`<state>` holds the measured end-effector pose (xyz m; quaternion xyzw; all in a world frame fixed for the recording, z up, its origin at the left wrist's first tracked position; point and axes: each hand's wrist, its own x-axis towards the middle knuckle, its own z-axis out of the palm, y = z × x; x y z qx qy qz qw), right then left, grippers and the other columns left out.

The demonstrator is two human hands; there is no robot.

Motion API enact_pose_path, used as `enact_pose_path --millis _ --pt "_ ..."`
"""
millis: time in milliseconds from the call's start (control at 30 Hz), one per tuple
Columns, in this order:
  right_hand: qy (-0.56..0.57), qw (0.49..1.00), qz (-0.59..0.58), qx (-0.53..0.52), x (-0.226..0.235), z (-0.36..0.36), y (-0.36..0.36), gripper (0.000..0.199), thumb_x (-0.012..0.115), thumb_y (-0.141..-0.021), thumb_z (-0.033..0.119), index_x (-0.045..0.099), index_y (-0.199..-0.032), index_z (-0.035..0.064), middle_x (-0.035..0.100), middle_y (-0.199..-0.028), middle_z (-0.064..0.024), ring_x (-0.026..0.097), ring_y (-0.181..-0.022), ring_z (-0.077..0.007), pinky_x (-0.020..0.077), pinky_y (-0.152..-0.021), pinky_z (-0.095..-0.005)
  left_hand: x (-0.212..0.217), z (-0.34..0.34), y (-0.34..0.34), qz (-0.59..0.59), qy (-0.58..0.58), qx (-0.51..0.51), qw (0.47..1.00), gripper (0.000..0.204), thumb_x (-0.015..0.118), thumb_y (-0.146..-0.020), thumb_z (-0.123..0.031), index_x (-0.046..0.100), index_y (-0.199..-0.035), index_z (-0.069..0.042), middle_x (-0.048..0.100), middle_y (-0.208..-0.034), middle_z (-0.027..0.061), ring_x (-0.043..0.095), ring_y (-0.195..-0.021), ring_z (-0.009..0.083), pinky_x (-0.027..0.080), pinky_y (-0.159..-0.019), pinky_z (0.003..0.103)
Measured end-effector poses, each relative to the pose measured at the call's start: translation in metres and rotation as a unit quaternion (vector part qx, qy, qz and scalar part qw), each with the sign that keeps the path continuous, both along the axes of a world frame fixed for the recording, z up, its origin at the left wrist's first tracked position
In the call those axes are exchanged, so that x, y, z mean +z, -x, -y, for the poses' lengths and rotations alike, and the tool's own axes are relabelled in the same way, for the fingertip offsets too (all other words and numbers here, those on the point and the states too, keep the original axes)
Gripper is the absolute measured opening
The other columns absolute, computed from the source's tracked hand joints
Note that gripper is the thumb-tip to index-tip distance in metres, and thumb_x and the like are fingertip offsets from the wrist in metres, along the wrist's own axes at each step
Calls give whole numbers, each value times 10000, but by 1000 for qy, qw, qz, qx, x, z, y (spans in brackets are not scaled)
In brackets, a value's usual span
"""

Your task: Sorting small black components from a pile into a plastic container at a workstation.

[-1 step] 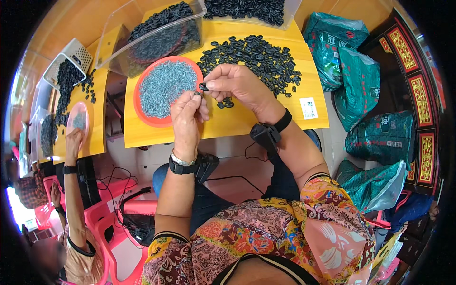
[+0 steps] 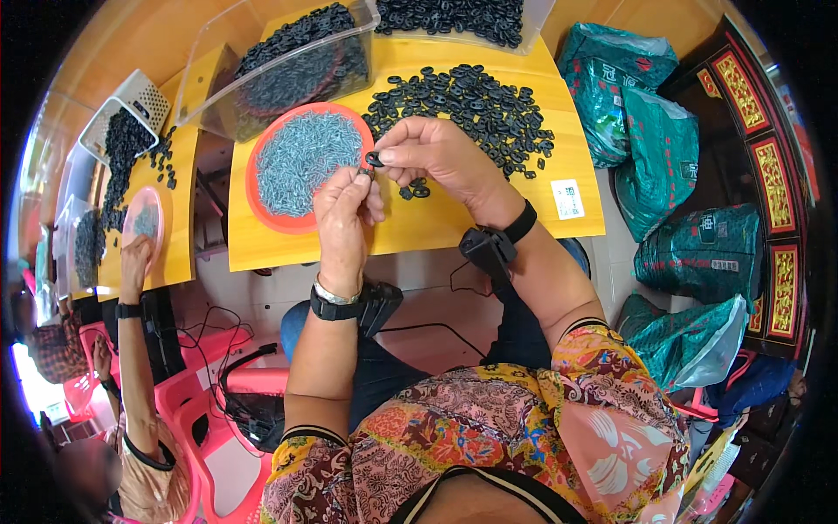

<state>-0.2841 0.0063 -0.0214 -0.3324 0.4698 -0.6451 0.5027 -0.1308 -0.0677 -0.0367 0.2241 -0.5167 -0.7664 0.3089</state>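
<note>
My right hand (image 2: 436,157) pinches a small black oval plastic piece (image 2: 374,160) between thumb and forefinger. Just below it, my left hand (image 2: 343,205) has its thumb and forefinger pressed together; a tiny dark bit shows at the tips, too small to name. Both hands meet over the right rim of a red round basin (image 2: 262,196), which is full of small silvery screws (image 2: 305,162). Beyond my right hand, many more black oval pieces (image 2: 471,109) lie spread on the yellow table (image 2: 524,214).
Clear plastic bins (image 2: 271,96) of black pieces stand at the back. A white basket (image 2: 144,100) lies tipped on the left table, where a co-worker's hand (image 2: 135,258) reaches into a pink bowl (image 2: 155,205). Green woven sacks (image 2: 659,162) stand at right; cables (image 2: 436,327) hang below.
</note>
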Motion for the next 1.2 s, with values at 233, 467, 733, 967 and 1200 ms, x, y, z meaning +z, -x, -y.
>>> enact_pose_path --millis 233,467,733,967,1200 --pt "14 997 -78 -18 3 0 -2 132 646 -828 117 641 -920 23 625 -741 -16 567 -644 -68 456 -602 -195 -1 -1 0 13 13 -7 1000 167 496 -904 -131 532 -754 -68 518 -628 -14 451 -504 52 317 -460 180" --pt "25 975 -214 -56 6 0 -10 108 643 -825 78 640 -903 4 648 -797 -11 578 -721 -43 459 -633 -191 1 -2 1 -11 -1 -10 1000 170 490 -904 -100 510 -738 -70 500 -640 -4 454 -532 64 339 -478 195" --pt "29 975 -216 -43 8 -1 -13 120 647 -818 71 642 -921 8 647 -820 -15 587 -740 -56 477 -672 -199 5 -5 0 7 32 6 999 169 485 -912 -115 530 -762 -50 511 -650 0 455 -544 66 350 -495 192" --pt "51 978 -200 -29 9 -1 -19 213 677 -774 45 627 -979 19 630 -823 -2 585 -746 -54 485 -692 -199 -1 -3 0 -11 7 19 1000 184 483 -917 -146 547 -774 -49 539 -626 6 471 -520 70 340 -483 185" --pt "46 973 -224 -41 8 -2 -23 242 684 -753 35 614 -984 27 622 -800 6 570 -720 -36 470 -657 -183 -7 -1 2 -42 -4 12 999 187 480 -905 -139 567 -777 -35 562 -605 27 499 -501 86 341 -475 190"
